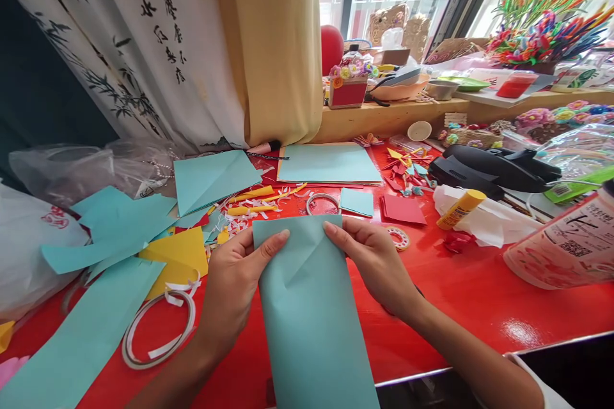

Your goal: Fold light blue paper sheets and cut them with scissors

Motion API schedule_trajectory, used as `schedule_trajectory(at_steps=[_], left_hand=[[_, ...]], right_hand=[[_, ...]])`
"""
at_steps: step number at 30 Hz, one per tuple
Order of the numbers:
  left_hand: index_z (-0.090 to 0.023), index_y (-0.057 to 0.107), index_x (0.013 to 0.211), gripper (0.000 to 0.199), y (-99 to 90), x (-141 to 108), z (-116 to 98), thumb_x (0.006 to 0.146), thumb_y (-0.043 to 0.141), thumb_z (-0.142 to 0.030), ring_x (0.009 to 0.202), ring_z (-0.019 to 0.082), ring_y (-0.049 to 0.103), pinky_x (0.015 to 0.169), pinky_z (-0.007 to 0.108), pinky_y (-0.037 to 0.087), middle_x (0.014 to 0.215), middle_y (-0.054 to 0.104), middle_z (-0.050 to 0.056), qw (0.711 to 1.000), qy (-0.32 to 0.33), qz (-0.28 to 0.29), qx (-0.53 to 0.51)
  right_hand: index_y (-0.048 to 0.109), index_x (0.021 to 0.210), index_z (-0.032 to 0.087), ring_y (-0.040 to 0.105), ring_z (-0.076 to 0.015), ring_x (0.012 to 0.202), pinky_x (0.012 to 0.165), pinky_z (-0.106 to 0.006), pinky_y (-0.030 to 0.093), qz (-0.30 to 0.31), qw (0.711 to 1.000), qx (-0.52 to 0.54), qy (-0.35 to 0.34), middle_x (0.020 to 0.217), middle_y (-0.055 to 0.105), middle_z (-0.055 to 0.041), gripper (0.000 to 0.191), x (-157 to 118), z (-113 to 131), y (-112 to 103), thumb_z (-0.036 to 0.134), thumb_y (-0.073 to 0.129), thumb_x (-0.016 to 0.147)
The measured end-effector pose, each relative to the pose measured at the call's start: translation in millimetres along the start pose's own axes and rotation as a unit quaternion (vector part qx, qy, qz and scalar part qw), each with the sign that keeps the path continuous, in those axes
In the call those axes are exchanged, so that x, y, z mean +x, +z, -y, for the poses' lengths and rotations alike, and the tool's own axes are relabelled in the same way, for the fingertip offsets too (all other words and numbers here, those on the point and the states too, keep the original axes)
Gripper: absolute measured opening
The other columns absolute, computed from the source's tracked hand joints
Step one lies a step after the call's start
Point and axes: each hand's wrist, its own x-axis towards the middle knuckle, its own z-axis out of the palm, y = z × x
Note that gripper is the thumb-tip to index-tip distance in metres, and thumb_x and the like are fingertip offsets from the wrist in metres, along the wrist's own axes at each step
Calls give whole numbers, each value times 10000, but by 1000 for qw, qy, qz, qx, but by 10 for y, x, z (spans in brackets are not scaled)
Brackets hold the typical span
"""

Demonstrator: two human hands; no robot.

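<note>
A long teal paper sheet (316, 326) with diagonal creases near its upper end hangs toward me over the table's front edge. My left hand (235, 287) pinches its upper left corner, thumb on top and fingers behind. At the upper right corner my right hand (377, 262) holds it the same way. Just beyond the upper edge lie a tape roll (323, 204), a small stack of teal squares (356, 202) and a stack of red squares (403, 209).
On the red table (460, 319), teal offcuts (91, 326), yellow paper (177, 255) and a large tape ring (158, 332) lie left. A glue stick (461, 209), black tool (494, 169) and pink-white container (566, 243) are right. Larger teal sheets (330, 163) lie behind.
</note>
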Motion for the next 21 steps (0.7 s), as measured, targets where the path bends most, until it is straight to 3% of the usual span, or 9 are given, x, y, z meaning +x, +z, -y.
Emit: schedule_trajectory(at_steps=[4, 12, 21], left_hand=[[-195, 731, 866, 286, -30, 47, -5, 637, 790, -356, 649, 113, 605, 550, 168, 512, 752, 685, -2, 999, 21, -19, -13], [-167, 666, 627, 212, -53, 57, -35, 637, 792, -337, 568, 62, 502, 505, 121, 446, 597, 572, -38, 997, 61, -34, -24], [-168, 668, 622, 250, -81, 58, -7, 637, 783, -389, 544, 63, 445, 474, 142, 410, 569, 537, -41, 994, 76, -69, 23]], right_hand=[[496, 660, 171, 348, -88, 568, 496, -224, 295, -7, 1000, 9, -6, 630, 385, 23, 356, 9, -12, -6, 460, 554, 861], [501, 673, 172, 329, -85, 563, 493, -230, 280, -4, 1000, 14, -11, 627, 359, 32, 343, 6, -17, -15, 445, 539, 876], [589, 742, 177, 414, -103, 566, 486, -237, 331, -2, 1000, -6, 4, 639, 477, 9, 343, -9, -12, -13, 499, 546, 850]])
